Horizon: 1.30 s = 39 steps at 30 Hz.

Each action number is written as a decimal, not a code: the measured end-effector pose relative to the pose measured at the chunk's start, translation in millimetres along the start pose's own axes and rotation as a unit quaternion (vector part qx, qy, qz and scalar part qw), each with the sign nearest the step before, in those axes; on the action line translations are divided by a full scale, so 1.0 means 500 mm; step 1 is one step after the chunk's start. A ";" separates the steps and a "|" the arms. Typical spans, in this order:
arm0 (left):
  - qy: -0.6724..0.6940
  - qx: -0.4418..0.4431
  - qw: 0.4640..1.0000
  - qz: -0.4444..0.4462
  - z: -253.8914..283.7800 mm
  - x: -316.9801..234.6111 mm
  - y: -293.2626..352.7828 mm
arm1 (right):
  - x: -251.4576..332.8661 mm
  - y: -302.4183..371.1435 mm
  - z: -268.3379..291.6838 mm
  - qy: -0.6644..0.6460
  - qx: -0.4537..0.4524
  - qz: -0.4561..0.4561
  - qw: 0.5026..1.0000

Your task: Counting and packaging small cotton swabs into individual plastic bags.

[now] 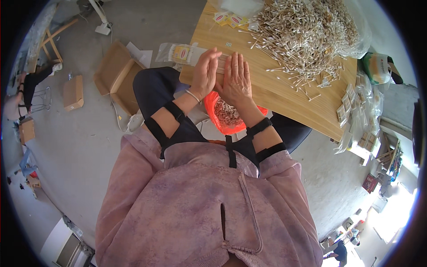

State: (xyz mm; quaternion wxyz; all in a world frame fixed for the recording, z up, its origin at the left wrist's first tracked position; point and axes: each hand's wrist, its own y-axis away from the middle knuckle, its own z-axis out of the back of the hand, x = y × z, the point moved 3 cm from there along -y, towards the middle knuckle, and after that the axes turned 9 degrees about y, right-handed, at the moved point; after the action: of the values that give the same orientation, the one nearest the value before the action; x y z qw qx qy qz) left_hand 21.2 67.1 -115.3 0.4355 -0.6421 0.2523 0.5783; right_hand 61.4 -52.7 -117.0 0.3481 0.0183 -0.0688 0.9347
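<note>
Both my hands rest at the table's near left corner, over a flat row of cotton swabs (221,63) partly hidden beneath them. My left hand (205,74) stands on its edge beside the row, its fingers stretched out. Flat, palm down, my right hand (235,80) lies with straight fingers over the swabs. Left of my left hand is a clear plastic bag (163,52) with a yellow-and-white card (181,52) and swabs in it. Below my hands, an orange-red bag (212,116) between my knees holds many loose swabs (227,113).
A large heap of loose cotton swabs (307,35) covers the far right of the wooden table (284,95). Yellow cards (231,20) lie at the far edge. Packed swab bags (362,107) stand at the right. An open cardboard box (118,75) sits on the floor at left.
</note>
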 end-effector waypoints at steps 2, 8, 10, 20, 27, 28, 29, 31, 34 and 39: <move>-0.107 0.001 0.991 -0.076 0.012 -0.015 0.034 | -0.001 -0.001 -0.002 -0.009 -0.003 -0.002 1.000; -0.264 0.160 0.944 -0.114 0.031 -0.021 0.084 | -0.001 -0.002 0.001 0.009 0.015 -0.004 1.000; -0.287 0.173 0.935 -0.112 0.032 -0.023 0.084 | -0.001 0.000 0.001 0.009 0.019 -0.001 1.000; -0.339 0.186 0.912 -0.136 0.021 -0.023 0.087 | -0.001 0.000 -0.005 0.019 0.019 -0.005 1.000; -0.354 0.174 0.911 -0.120 0.013 -0.022 0.086 | -0.001 -0.001 -0.007 0.009 -0.014 0.000 1.000; -0.359 0.164 0.912 -0.112 0.012 -0.023 0.084 | -0.001 -0.001 -0.007 0.009 -0.014 0.001 1.000; -0.359 0.164 0.912 -0.112 0.011 -0.025 0.083 | 0.000 -0.002 -0.006 0.006 -0.017 0.001 1.000; -0.371 0.172 0.907 -0.097 0.009 -0.027 0.082 | 0.000 0.000 -0.005 0.004 -0.021 0.000 1.000; -0.382 0.165 0.899 -0.135 0.009 -0.025 0.083 | 0.000 0.000 -0.006 0.000 -0.016 -0.002 1.000; -0.380 0.166 0.904 -0.105 0.006 -0.025 0.077 | 0.001 0.000 -0.006 0.000 0.001 -0.008 1.000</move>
State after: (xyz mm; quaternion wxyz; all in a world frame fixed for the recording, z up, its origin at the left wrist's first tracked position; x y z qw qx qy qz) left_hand -14.9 48.7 -113.5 0.6566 -0.3145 0.0909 0.6795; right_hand 61.0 -52.1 -119.9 0.3559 0.0197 -0.0675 0.9319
